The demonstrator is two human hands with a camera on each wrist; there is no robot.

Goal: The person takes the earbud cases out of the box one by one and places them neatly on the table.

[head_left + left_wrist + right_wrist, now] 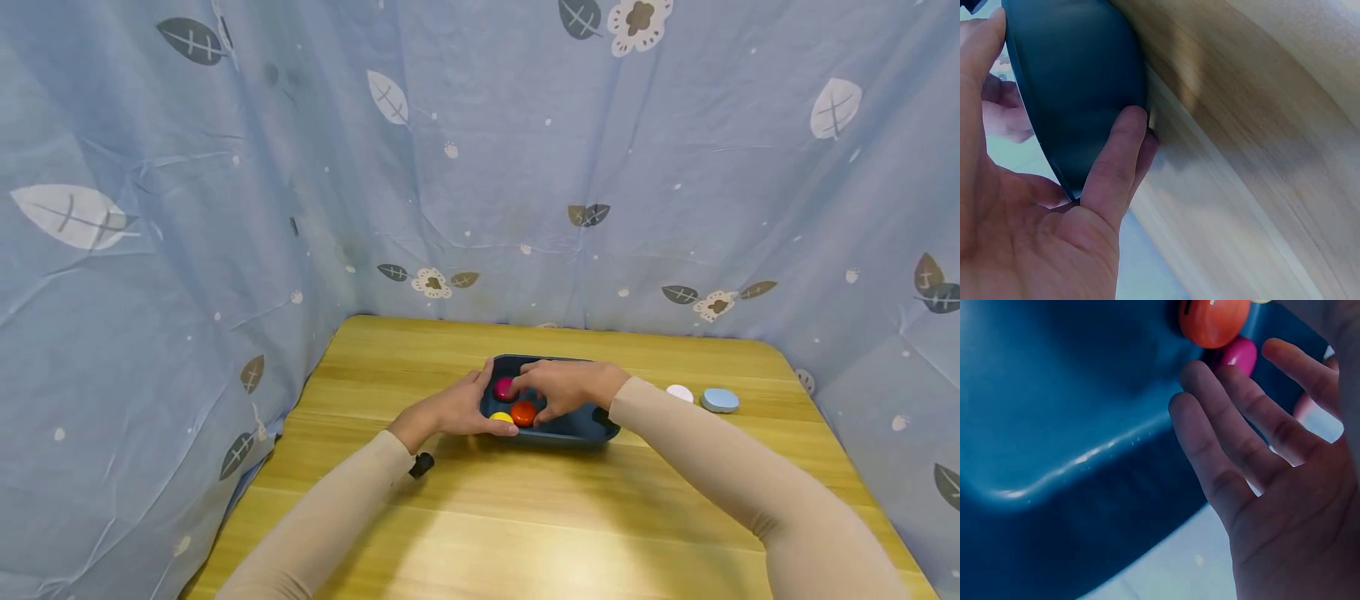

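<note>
A dark blue tray (pixel 573 423) with raised walls stands on the table. My left hand (pixel 457 408) grips its left end, and in the left wrist view fingers bend round the tray's outer wall (pixel 1079 69). Inside at the left lie three rounded, shiny pieces: one magenta (pixel 504 389), one orange-red (pixel 522 413) and one yellow (pixel 501 416), partly hidden. My right hand (pixel 558 383) reaches into the tray over its back rim, fingers spread. Its fingertips hover close to the orange-red piece (pixel 1213 322) and the magenta piece (pixel 1241 356), with nothing held.
To the right of the tray, a white rounded piece (pixel 680 392) and a light blue, scallop-edged piece (pixel 720 400) lie on the wooden table (pixel 390 358). A blue curtain (pixel 510 167) with leaf prints hangs behind and at both sides. Something small and black (pixel 422 465) sits by my left wrist.
</note>
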